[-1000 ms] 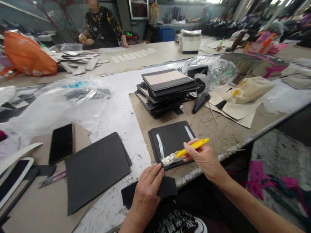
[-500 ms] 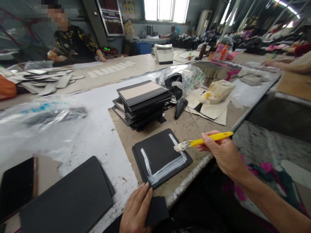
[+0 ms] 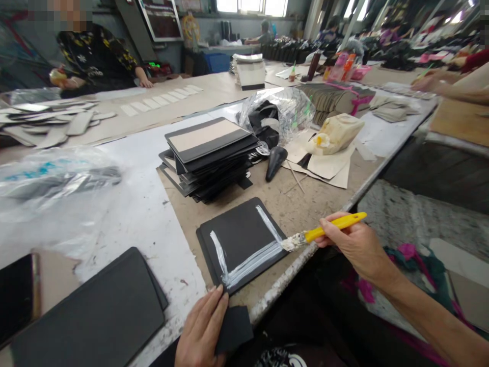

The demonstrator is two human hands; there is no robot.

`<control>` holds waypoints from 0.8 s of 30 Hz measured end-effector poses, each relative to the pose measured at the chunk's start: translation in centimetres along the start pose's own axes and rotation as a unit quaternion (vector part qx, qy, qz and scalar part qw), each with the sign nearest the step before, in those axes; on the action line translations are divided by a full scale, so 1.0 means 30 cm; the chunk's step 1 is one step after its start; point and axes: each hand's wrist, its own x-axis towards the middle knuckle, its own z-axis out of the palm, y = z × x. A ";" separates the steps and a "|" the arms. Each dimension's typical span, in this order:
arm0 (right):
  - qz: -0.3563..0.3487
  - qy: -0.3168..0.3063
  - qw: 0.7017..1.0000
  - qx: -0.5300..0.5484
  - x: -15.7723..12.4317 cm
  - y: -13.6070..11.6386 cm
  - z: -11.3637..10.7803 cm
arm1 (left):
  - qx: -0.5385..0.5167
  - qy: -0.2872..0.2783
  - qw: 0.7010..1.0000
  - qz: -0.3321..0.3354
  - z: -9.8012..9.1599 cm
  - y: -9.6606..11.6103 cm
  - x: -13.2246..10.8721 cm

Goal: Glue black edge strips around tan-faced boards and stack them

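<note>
A black rectangular panel [image 3: 242, 232] with rounded corners lies at the table's front edge, with another black panel's edge showing beneath it. White paste [image 3: 252, 260] runs in wet strips along its left, near and right sides. My right hand [image 3: 346, 239] is closed round the yellow handle of a paintbrush [image 3: 338, 225]. The paste-caked bristles touch the panel's near right corner. My left hand [image 3: 204, 318] lies with fingers stretched out, their tips at the near left corner. Beside it is a small black piece [image 3: 235, 326]; the thumb is hidden.
Behind the panel rises a stack of black and beige panels [image 3: 210, 142]. A paste-smeared container [image 3: 336, 133] stands on beige sheets to the right. Larger black sheets [image 3: 91, 311] and a phone [image 3: 17, 290] lie at left. Across the table sits another person [image 3: 95, 56].
The brush has come down and towards me, from the panel's right side to its near right corner. My left hand stays by the panel. The view has shifted slightly.
</note>
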 end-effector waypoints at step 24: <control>-0.057 0.000 0.997 0.051 -0.016 -0.076 0.002 | -0.189 0.135 0.939 -0.254 -0.040 0.048 0.030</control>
